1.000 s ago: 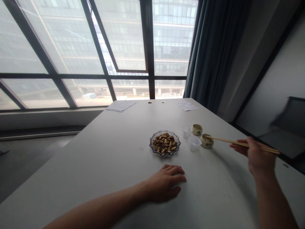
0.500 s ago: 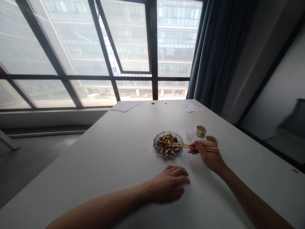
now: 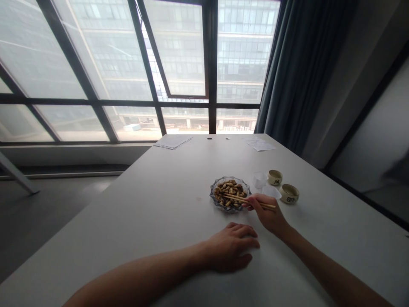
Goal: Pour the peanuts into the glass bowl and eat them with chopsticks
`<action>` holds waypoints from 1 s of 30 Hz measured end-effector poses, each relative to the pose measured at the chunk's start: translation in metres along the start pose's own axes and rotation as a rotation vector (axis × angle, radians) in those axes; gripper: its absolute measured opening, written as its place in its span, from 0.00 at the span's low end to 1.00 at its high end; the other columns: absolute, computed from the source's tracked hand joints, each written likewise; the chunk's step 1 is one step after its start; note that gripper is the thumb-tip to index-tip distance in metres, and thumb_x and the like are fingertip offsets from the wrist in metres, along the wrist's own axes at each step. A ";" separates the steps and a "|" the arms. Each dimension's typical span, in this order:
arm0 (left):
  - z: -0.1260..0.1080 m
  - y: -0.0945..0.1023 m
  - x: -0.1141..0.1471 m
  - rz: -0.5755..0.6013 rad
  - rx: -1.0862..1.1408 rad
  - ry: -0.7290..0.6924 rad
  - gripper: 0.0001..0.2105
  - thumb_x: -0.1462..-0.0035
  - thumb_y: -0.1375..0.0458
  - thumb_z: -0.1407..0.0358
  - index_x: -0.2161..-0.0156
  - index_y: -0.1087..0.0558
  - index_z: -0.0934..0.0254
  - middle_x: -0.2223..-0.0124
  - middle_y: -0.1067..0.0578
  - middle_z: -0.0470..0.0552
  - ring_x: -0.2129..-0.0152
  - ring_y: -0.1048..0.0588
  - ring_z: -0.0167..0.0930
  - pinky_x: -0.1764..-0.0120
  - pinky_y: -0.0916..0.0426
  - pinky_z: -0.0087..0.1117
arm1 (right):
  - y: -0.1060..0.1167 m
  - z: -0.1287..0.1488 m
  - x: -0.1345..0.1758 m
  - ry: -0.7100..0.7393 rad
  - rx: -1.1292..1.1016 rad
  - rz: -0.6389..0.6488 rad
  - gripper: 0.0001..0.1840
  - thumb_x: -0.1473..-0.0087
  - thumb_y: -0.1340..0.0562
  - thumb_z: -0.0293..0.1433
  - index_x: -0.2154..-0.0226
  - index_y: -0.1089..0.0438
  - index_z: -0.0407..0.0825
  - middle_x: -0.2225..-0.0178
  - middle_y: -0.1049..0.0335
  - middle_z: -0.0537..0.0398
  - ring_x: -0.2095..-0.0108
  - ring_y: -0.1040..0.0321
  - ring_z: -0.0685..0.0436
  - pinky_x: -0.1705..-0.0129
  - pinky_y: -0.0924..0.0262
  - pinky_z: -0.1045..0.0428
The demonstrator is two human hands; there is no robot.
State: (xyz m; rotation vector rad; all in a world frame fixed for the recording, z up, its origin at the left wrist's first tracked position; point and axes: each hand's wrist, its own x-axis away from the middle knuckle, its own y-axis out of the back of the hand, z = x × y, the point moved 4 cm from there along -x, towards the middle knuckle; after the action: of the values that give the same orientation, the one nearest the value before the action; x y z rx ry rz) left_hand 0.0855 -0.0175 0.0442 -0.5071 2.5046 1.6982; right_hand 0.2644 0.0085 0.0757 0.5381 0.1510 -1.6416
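Observation:
A pair of wooden chopsticks [image 3: 234, 198] is gripped in my right hand [image 3: 266, 213]. Their tips reach in among the peanuts [image 3: 228, 187] heaped in a scalloped glass bowl [image 3: 212, 199]. Whether a peanut is pinched between the tips is too small to tell. My right fingers are at the bowl's right rim. On the table in front of the bowl rests my left hand [image 3: 234, 247], palm down, fingers loosely spread and holding nothing.
Right of the bowl stand a clear plastic cup [image 3: 259, 180], a white translucent dish [image 3: 271, 193] and two beige ceramic cups [image 3: 275, 177] [image 3: 289, 194] with dark characters. Papers [image 3: 173, 141] lie at the far end of the white table [image 3: 153, 204], before the windows.
My right hand has moved left, carrying the chopstick tips deeper over the peanuts and uncovering the near ceramic cup. The whole view has shifted slightly; my left hand stays on the table.

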 end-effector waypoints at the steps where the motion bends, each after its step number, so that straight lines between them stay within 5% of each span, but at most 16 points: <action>1: 0.000 0.000 0.000 0.000 -0.001 0.001 0.19 0.32 0.40 0.61 0.38 0.30 0.55 0.36 0.28 0.54 0.39 0.28 0.41 0.34 0.39 0.42 | 0.000 0.000 0.000 0.006 0.006 -0.006 0.24 0.36 0.35 0.52 0.65 0.17 0.49 0.67 0.16 0.45 0.67 0.17 0.36 0.63 0.21 0.45; 15: 0.000 0.000 0.000 0.002 0.008 0.008 0.18 0.31 0.41 0.60 0.38 0.29 0.55 0.36 0.27 0.54 0.38 0.29 0.41 0.33 0.40 0.43 | 0.016 0.013 0.003 -0.045 -0.104 -0.220 0.24 0.40 0.31 0.53 0.66 0.16 0.48 0.68 0.15 0.44 0.69 0.16 0.33 0.63 0.17 0.42; 22: -0.001 0.001 0.000 0.008 0.003 0.013 0.19 0.32 0.40 0.61 0.38 0.29 0.55 0.36 0.28 0.54 0.37 0.29 0.41 0.33 0.39 0.42 | 0.091 0.036 0.028 -0.012 -0.061 -0.474 0.22 0.41 0.28 0.49 0.65 0.16 0.46 0.68 0.15 0.44 0.70 0.15 0.35 0.63 0.17 0.45; 30: -0.003 0.003 -0.002 0.031 0.026 0.036 0.19 0.34 0.39 0.65 0.39 0.30 0.55 0.36 0.28 0.54 0.37 0.30 0.41 0.34 0.39 0.44 | 0.190 0.016 0.086 -0.024 -0.022 -0.847 0.26 0.44 0.27 0.51 0.66 0.19 0.42 0.71 0.17 0.46 0.72 0.16 0.41 0.63 0.18 0.53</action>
State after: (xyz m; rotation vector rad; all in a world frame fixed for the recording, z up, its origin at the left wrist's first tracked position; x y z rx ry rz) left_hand 0.0868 -0.0183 0.0488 -0.5033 2.5691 1.6793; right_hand 0.4395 -0.1046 0.0934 0.4599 0.4203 -2.4617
